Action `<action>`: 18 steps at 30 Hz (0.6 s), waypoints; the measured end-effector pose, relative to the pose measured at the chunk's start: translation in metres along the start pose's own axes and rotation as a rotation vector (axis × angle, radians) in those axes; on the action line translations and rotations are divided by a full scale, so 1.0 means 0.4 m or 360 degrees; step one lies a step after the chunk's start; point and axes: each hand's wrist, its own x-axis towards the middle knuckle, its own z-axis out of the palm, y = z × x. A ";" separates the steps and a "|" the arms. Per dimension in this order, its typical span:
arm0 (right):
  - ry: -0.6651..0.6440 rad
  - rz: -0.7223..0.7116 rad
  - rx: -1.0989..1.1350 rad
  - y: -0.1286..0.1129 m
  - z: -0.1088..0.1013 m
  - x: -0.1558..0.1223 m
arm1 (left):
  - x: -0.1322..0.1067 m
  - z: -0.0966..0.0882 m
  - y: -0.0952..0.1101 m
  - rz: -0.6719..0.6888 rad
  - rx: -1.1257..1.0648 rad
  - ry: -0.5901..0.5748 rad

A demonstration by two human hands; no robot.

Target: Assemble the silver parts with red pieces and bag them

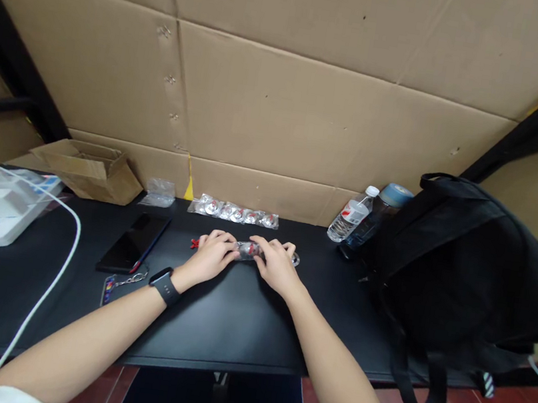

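Both hands grip a small clear plastic packet (247,250) with something dark and red inside. My left hand (212,255), with a dark watch on its wrist, has closed fingers around the packet's left side. On the other side my right hand (277,265) holds it, fingers bent over the top. A red piece (194,243) sticks out left of the left hand, and a pale loop-like end (296,259) shows beyond the right fingers. Just behind them lies a row of clear packets (234,212) with shiny round items and red bits inside. The fingers hide most of the held packet.
Left on the black table (224,329) are a phone (135,243), a keychain (109,289), an open cardboard box (89,171), a flat clear bag (159,192) and a power strip (1,219) with white cables. Two bottles (352,215) and a black backpack (460,277) stand right.
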 end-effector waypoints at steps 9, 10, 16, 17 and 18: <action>0.0144 0.0308 0.0072 0.041 -0.015 0.004 | -0.001 -0.011 0.020 -0.0051 -0.0090 -0.0130; 0.0164 0.0362 0.0082 0.049 -0.017 0.006 | -0.001 -0.012 0.018 -0.0048 -0.0094 -0.0130; 0.0264 0.0739 0.0204 0.105 -0.028 0.053 | 0.001 -0.014 0.006 -0.0001 -0.0073 -0.0109; 0.0250 0.0820 0.0225 0.115 -0.029 0.067 | 0.001 -0.014 0.005 0.0009 -0.0064 -0.0096; 0.0237 0.0899 0.0241 0.125 -0.028 0.084 | 0.001 -0.014 0.004 0.0016 -0.0054 -0.0080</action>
